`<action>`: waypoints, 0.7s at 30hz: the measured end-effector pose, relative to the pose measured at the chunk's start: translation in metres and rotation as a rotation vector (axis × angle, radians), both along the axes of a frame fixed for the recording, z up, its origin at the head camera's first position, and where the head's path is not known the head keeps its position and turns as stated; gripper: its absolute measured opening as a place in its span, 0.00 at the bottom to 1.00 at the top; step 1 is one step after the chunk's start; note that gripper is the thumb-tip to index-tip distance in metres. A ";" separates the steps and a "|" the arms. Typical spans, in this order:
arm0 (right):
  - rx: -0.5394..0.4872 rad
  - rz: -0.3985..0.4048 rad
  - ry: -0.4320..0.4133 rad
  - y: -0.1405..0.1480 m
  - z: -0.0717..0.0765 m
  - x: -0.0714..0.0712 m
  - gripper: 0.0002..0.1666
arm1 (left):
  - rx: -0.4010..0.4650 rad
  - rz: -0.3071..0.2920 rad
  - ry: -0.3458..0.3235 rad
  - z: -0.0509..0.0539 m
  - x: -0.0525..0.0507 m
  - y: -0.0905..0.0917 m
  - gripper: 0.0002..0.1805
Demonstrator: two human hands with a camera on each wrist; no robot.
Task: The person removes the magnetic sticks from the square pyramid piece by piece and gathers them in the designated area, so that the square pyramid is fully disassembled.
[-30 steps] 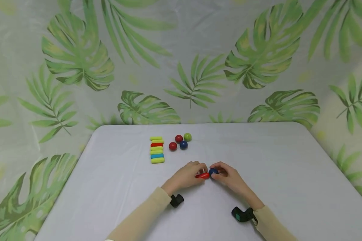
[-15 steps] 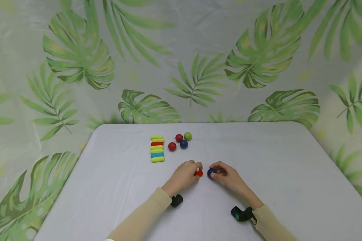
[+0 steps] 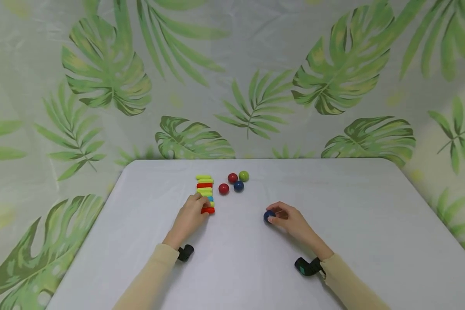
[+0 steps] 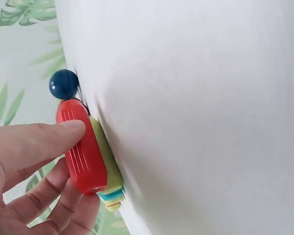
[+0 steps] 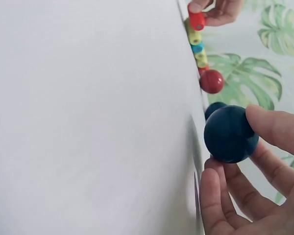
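My left hand pinches a red plastic stick between thumb and fingers, at the near end of a column of yellow, red and blue sticks. In the left wrist view a yellow-green stick lies right behind the red one. My right hand holds a dark blue ball between thumb and fingers, over the middle of the table. Whether that ball touches the cloth I cannot tell.
Beyond the hands, right of the sticks, sit two red balls, a second blue ball and a green ball. A white cloth covers the table; a leaf-patterned curtain stands behind it.
My left hand has carried the red stick left, away from the blue ball, to the near end of the stick column. The right hand has shifted slightly left and away, still holding its ball.
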State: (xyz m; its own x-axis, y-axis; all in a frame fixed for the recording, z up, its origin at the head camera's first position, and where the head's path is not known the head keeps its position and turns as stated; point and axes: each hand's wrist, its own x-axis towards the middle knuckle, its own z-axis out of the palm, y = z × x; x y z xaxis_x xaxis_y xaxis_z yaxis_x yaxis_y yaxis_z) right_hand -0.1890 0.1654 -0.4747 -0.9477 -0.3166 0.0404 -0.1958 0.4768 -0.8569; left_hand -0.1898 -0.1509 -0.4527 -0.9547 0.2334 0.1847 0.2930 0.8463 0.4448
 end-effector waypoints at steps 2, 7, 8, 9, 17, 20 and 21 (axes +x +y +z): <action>0.005 -0.017 -0.015 -0.009 0.002 -0.009 0.17 | -0.018 0.005 0.000 -0.001 -0.004 -0.004 0.10; 0.029 -0.098 -0.047 -0.037 0.006 -0.037 0.17 | -0.040 0.021 -0.011 -0.004 -0.009 -0.007 0.09; 0.034 -0.114 -0.046 -0.042 0.006 -0.043 0.17 | -0.042 0.021 -0.013 -0.004 -0.010 -0.006 0.09; 0.039 -0.131 -0.042 -0.046 0.006 -0.049 0.17 | -0.044 0.021 -0.013 -0.005 -0.011 -0.006 0.10; 0.080 -0.168 -0.015 -0.069 0.001 -0.076 0.16 | -0.057 -0.008 -0.007 -0.010 -0.012 -0.006 0.10; 0.088 -0.166 -0.022 -0.071 -0.002 -0.079 0.17 | -0.041 -0.010 -0.018 -0.010 -0.010 -0.007 0.10; 0.088 -0.165 -0.021 -0.070 -0.002 -0.079 0.17 | -0.033 -0.008 -0.017 -0.009 -0.010 -0.008 0.10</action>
